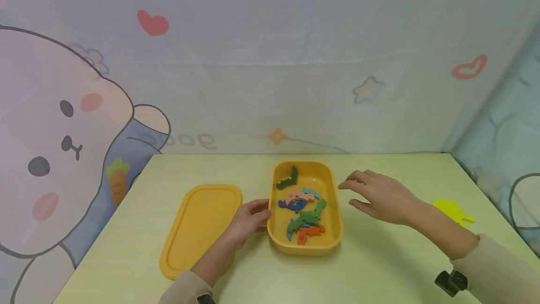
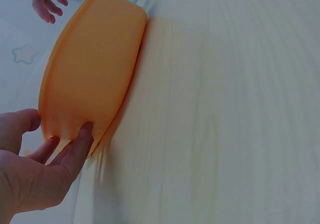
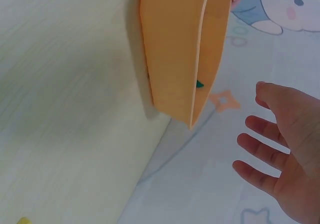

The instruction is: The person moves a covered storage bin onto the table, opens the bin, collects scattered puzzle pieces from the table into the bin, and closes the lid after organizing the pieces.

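A yellow-orange rectangular container (image 1: 304, 250) stands in the middle of the table, holding several small flat animal-like pieces: a dark green piece (image 1: 288, 179), a pink one (image 1: 301, 196), a blue one (image 1: 292, 204), a green one (image 1: 309, 218) and an orange one (image 1: 311, 233). My left hand (image 1: 248, 222) touches its left side; in the left wrist view the fingers (image 2: 75, 151) lie against the outer wall, thumb tip right at the rim. My right hand (image 1: 379, 196) hovers to the right of the container, fingers spread and loosely bent, nothing in them.
To the left lies a flat yellow-orange lid (image 1: 202, 229), partly behind my left forearm. A bright yellow flat piece with a stubby handle (image 1: 449, 210) sits at the right, partly covered by my right arm. A printed cloth (image 1: 261, 83) hangs behind the table.
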`<action>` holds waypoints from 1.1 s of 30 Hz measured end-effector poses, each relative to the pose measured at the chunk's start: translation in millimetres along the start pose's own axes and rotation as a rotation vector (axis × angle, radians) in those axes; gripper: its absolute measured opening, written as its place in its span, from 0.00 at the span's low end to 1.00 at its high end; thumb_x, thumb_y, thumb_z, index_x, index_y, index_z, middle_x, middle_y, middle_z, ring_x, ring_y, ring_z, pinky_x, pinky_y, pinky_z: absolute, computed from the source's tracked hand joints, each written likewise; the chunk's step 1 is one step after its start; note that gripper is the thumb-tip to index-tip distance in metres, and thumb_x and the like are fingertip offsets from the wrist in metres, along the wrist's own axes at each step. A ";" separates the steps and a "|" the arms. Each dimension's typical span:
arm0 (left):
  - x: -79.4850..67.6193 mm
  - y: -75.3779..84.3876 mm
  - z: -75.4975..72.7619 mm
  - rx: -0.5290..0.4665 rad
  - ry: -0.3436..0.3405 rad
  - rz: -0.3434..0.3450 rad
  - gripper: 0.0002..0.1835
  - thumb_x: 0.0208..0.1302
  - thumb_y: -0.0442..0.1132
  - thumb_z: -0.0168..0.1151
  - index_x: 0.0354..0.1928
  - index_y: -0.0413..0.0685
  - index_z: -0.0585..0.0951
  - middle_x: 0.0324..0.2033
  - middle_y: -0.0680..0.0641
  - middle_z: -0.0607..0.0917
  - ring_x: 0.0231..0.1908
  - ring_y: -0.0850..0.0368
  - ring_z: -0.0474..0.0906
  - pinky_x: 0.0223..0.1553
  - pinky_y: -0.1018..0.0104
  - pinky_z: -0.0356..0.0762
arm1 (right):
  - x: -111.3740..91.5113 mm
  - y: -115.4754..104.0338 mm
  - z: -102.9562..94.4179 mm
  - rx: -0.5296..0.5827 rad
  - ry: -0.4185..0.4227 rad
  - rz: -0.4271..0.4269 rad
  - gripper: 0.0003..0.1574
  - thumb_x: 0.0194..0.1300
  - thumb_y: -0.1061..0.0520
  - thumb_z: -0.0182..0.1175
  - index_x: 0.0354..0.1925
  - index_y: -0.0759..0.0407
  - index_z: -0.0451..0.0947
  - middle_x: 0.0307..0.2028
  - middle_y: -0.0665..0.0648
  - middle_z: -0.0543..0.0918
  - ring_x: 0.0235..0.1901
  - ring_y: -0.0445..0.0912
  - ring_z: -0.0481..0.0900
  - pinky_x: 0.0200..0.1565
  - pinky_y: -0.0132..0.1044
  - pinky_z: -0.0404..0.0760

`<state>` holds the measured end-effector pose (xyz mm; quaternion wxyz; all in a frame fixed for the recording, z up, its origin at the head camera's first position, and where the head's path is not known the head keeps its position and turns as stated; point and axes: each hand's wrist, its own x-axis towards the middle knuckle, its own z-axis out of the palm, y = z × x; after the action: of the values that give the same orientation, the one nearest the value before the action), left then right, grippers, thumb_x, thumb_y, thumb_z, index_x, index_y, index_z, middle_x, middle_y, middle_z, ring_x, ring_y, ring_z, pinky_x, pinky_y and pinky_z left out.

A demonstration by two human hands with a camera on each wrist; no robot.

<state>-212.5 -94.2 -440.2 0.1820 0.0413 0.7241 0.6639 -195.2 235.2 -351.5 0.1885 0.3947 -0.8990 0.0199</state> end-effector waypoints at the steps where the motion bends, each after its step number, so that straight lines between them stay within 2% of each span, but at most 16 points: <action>1: -0.1 0.0 0.1 -0.001 0.001 0.000 0.24 0.66 0.37 0.52 0.62 0.36 0.66 0.56 0.36 0.73 0.47 0.47 0.78 0.42 0.60 0.81 | -2.2 2.0 -1.2 0.000 0.005 0.004 0.23 0.52 0.54 0.67 0.47 0.51 0.76 0.42 0.49 0.77 0.36 0.43 0.75 0.34 0.35 0.79; 9: 0.1 -1.2 0.6 -0.021 -0.008 0.043 0.23 0.66 0.35 0.51 0.62 0.34 0.67 0.55 0.33 0.73 0.45 0.47 0.79 0.41 0.57 0.81 | -19.0 18.4 -11.4 0.001 0.031 0.056 0.25 0.49 0.55 0.69 0.48 0.51 0.76 0.42 0.48 0.77 0.38 0.44 0.76 0.34 0.37 0.79; 15: 1.2 -2.4 0.3 -0.009 0.001 0.029 0.23 0.66 0.36 0.52 0.61 0.35 0.68 0.54 0.35 0.73 0.44 0.48 0.79 0.41 0.59 0.81 | -31.9 26.7 -14.3 0.001 0.016 0.115 0.25 0.49 0.56 0.68 0.48 0.52 0.76 0.43 0.51 0.78 0.40 0.47 0.77 0.34 0.40 0.80; 22: 1.7 -3.8 -0.6 -0.010 0.002 0.028 0.23 0.65 0.36 0.52 0.61 0.35 0.68 0.54 0.35 0.74 0.44 0.48 0.79 0.41 0.59 0.81 | -44.5 32.9 -10.9 0.038 -0.036 0.194 0.24 0.52 0.55 0.67 0.50 0.52 0.76 0.46 0.52 0.78 0.44 0.49 0.77 0.37 0.44 0.81; 33: 0.0 -1.1 -0.1 -0.016 -0.005 0.027 0.24 0.66 0.36 0.51 0.62 0.34 0.66 0.55 0.34 0.73 0.45 0.47 0.79 0.41 0.58 0.81 | -69.9 50.5 -1.3 0.002 -0.078 0.300 0.27 0.53 0.54 0.66 0.52 0.55 0.75 0.46 0.57 0.77 0.43 0.56 0.76 0.34 0.47 0.80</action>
<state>-212.3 -94.4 -441.3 0.1754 0.0513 0.7178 0.6718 -187.8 319.2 -369.4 0.1481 0.2566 -0.9545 0.0335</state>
